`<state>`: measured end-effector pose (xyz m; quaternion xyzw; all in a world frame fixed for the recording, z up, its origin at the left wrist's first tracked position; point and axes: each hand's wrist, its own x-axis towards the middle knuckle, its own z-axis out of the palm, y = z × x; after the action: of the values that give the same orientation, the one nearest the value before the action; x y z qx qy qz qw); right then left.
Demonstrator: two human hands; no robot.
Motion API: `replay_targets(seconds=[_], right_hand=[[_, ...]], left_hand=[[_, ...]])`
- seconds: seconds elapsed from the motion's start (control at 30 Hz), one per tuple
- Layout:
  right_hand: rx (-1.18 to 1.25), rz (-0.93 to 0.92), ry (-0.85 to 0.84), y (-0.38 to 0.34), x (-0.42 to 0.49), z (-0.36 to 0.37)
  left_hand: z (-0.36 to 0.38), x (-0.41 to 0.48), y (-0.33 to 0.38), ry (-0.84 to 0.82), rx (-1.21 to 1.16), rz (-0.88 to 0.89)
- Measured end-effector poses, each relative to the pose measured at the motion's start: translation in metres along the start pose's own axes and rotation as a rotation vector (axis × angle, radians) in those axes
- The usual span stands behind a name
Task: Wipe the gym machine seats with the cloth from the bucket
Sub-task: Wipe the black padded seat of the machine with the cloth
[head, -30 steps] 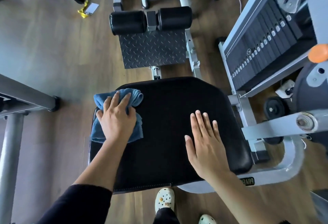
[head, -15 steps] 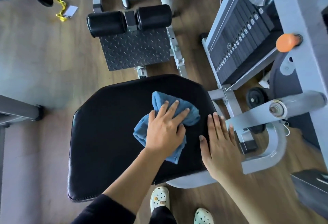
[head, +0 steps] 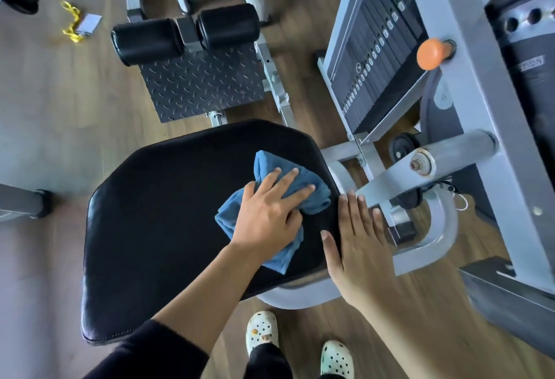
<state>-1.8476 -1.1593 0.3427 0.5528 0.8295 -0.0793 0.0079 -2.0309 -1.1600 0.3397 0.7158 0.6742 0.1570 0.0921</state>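
A black padded seat (head: 156,222) of a gym machine fills the middle of the head view. A crumpled blue cloth (head: 264,168) lies on its right part. My left hand (head: 270,213) presses flat on the cloth with fingers spread and pointing right. My right hand (head: 357,243) rests flat on the seat's right edge, fingers straight, just right of the cloth. No bucket is in view.
A grey frame with a weight stack (head: 369,60) and an orange knob (head: 431,54) stands close on the right. Beyond the seat are a checker-plate footrest (head: 201,84) and two black roller pads (head: 183,33). A yellow item (head: 72,23) lies on the wooden floor. My white clogs (head: 261,330) are below.
My left hand has slid the cloth from the seat's left edge across to its right side. My right hand has shifted to the seat's right edge.
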Motion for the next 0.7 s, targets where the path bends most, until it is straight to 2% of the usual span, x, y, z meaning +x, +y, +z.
replay_targets(seconds=[0.1,0.13,0.23,0.3,0.4,0.5,0.7], right_hand=[[-0.011,-0.004,-0.011,0.002,-0.002,-0.002],[-0.015,-0.004,-0.010,0.003,-0.002,-0.003],[-0.018,-0.013,-0.009,0.004,-0.004,-0.002],[-0.017,-0.013,-0.004,0.004,-0.004,-0.002],[-0.008,-0.013,-0.002,0.003,-0.003,-0.002],[-0.015,-0.009,-0.016,0.001,-0.003,-0.005],[0.012,-0.028,-0.001,-0.017,-0.003,-0.026]], left_hand=[[-0.006,-0.009,-0.019,0.005,-0.021,0.169],[-0.007,-0.006,-0.023,0.003,-0.019,0.149],[-0.004,0.013,-0.012,-0.010,-0.026,-0.098],[0.000,0.021,0.003,-0.012,-0.010,-0.188],[0.004,0.013,0.007,-0.051,0.040,-0.166],[-0.003,-0.001,0.000,-0.018,0.055,-0.152],[-0.011,-0.034,0.002,0.103,0.019,-0.294]])
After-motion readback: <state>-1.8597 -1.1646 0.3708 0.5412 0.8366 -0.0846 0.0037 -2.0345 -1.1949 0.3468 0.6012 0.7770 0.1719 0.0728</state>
